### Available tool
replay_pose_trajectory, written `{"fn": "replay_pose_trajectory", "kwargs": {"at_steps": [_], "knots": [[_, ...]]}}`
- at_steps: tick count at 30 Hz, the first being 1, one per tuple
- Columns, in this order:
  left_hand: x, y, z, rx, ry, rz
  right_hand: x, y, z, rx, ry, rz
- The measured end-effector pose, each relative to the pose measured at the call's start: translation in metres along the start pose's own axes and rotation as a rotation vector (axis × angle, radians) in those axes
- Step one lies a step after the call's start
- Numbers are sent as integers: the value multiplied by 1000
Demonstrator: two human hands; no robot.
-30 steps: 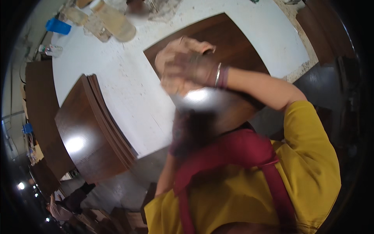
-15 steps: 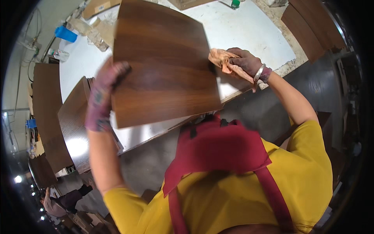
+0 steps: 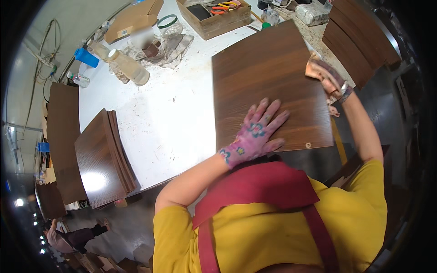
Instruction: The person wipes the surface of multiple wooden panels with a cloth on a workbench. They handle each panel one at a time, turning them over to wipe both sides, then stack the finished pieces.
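Note:
A dark brown wood-grain panel (image 3: 268,68) lies at the right of the white worktable, its near edge close to my apron. My left hand (image 3: 255,132), in a pink flowered glove, rests flat on the panel's near part with fingers spread. At the panel's right edge, my right hand (image 3: 332,82), also gloved, is closed round a peach-coloured rag (image 3: 317,68) that touches the edge. A loose end of the rag hangs below the wrist. One small round light spot (image 3: 308,145) shows near the panel's near right corner.
On the white worktable (image 3: 177,104), a stack of brown panels (image 3: 104,159) stands at the left. Farther back are a cloudy plastic bottle (image 3: 129,68), a blue cup (image 3: 86,58), a glass jar (image 3: 169,26) and a cardboard box of tools (image 3: 218,20). Another person (image 3: 73,236) is at the far lower left.
The panel has come down from a raised position and shifted right onto the table. My left hand has left its left edge and now lies on its face. The rag hand moved right.

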State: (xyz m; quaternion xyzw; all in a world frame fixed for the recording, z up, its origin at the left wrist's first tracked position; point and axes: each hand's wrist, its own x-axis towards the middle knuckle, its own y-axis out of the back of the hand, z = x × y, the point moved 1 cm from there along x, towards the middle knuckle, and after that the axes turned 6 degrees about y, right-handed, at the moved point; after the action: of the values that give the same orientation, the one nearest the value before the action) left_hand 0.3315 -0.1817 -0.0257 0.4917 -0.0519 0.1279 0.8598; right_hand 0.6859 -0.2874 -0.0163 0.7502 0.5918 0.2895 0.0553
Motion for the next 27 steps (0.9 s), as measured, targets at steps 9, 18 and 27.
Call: {"fn": "replay_pose_trajectory", "kwargs": {"at_steps": [9,18,27], "knots": [[-58,-55,-58,308,331,-10,70,-96,4,380,-919,74],[-78,13,-158,498,568,299,40,-181,-59,-303,23,-303],[-76,1,-187,472,653,313,75,-201,78,-571,91,-40]]}}
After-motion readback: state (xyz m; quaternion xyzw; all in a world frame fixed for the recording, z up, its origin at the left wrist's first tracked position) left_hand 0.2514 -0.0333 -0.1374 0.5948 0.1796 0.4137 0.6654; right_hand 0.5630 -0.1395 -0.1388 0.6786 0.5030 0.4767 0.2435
